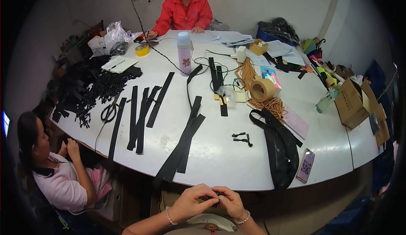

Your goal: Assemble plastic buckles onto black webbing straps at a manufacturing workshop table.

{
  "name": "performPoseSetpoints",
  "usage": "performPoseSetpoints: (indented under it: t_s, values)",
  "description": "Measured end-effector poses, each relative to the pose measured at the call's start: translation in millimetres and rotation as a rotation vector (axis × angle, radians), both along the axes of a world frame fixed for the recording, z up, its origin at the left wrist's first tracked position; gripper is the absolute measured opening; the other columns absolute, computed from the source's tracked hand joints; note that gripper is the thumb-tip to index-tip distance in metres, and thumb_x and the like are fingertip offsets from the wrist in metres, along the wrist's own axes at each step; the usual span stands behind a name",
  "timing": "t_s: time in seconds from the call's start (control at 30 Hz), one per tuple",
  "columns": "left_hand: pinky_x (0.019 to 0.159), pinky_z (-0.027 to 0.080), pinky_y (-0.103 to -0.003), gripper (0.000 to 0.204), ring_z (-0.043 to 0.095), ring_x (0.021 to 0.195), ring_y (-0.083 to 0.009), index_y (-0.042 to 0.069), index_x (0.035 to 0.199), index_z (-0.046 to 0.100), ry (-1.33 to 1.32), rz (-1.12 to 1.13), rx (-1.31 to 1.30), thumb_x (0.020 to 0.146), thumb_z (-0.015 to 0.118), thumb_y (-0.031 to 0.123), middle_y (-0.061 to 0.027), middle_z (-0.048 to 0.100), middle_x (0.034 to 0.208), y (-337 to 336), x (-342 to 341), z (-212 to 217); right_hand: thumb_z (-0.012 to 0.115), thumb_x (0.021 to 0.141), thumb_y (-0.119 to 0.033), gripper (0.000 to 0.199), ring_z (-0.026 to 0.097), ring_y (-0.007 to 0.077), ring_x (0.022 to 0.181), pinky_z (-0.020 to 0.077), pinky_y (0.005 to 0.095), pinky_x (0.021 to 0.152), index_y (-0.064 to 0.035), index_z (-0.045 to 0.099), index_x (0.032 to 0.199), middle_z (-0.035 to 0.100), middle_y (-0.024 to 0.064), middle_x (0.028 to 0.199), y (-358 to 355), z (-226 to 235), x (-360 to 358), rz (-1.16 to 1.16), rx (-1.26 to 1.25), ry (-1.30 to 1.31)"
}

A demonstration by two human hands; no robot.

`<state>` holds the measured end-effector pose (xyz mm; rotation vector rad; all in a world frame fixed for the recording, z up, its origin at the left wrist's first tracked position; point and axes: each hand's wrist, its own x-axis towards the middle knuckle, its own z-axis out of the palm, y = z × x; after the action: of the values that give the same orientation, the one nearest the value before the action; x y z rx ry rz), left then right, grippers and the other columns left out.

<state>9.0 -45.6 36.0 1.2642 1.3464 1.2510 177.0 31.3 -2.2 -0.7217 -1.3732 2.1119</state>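
Note:
My left hand (193, 202) and my right hand (232, 203) meet in front of me, just off the near edge of the table. Their fingers are bent and pinched together, tip to tip. A little dark material shows between the fingertips, mostly covered, and I cannot make out what it is. On the table beyond lie a few small black pieces with rounded ends (242, 140). Long black fabric strips (182, 144) cross each other ahead and to the left. A black sling bag (280, 154) rests to the right, beside a phone (305, 165).
The white table (228, 163) carries a lilac bottle (184, 59), a brown tape roll (261, 90), orange cord (247, 72), scissors (109, 111) and a black heap (99, 85). An open cardboard box (352, 102) stands right. One person sits left, another in red across.

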Motion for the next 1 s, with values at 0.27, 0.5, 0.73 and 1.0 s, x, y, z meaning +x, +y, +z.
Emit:
performPoseSetpoints:
  t_s: [0.27, 0.5, 0.73, 1.0]
  values:
    - [0.063, 0.049, -0.022, 0.010, 0.060, 0.073, -0.0108, 0.002, 0.090, 0.065, 0.060, 0.154, -0.094, 0.083, 0.067, 0.009, -0.0053, 0.060, 0.084, 9.1, -4.3, 15.4, 0.060, 0.086, 0.003, 0.024, 0.058, 0.0072, 0.075, 0.0478, 0.0195, 0.067, 0.0027, 0.060, 0.110, 0.065, 0.0037, 0.093, 1.4, -4.2, -8.7, -0.078, 0.225, 0.012]
    - [0.068, 0.050, -0.022, 0.015, 0.061, 0.075, -0.0091, 0.001, 0.093, 0.065, -0.178, 0.080, -0.146, 0.084, 0.068, 0.013, -0.0050, 0.062, 0.088, 9.2, -8.4, 19.8, 0.060, 0.087, -0.002, 0.013, 0.059, 0.0076, 0.076, 0.0471, 0.0207, 0.069, 0.0034, 0.065, 0.098, 0.068, 0.0062, 0.085, 10.5, -1.5, -11.5, -0.125, 0.418, -0.018]
    - [0.066, 0.048, -0.021, 0.017, 0.060, 0.073, -0.0076, 0.000, 0.094, 0.067, -0.164, -0.072, -0.217, 0.085, 0.068, 0.014, -0.0036, 0.065, 0.078, 8.2, -26.4, 27.1, 0.062, 0.086, -0.004, 0.014, 0.061, 0.0084, 0.076, 0.0481, 0.0212, 0.069, 0.0035, 0.066, 0.098, 0.068, 0.0070, 0.084, 8.8, 3.7, -13.3, -0.016, 0.413, -0.033]
    - [0.061, 0.045, -0.018, 0.015, 0.056, 0.067, -0.0040, 0.001, 0.090, 0.066, -0.132, -0.226, -0.326, 0.084, 0.069, 0.014, 0.0002, 0.063, 0.074, 14.5, -43.0, 43.1, 0.063, 0.086, -0.004, 0.013, 0.059, 0.0081, 0.074, 0.0482, 0.0215, 0.067, 0.0042, 0.064, 0.096, 0.067, 0.0058, 0.085, 16.5, 12.8, -17.9, 0.152, 0.341, 0.080]
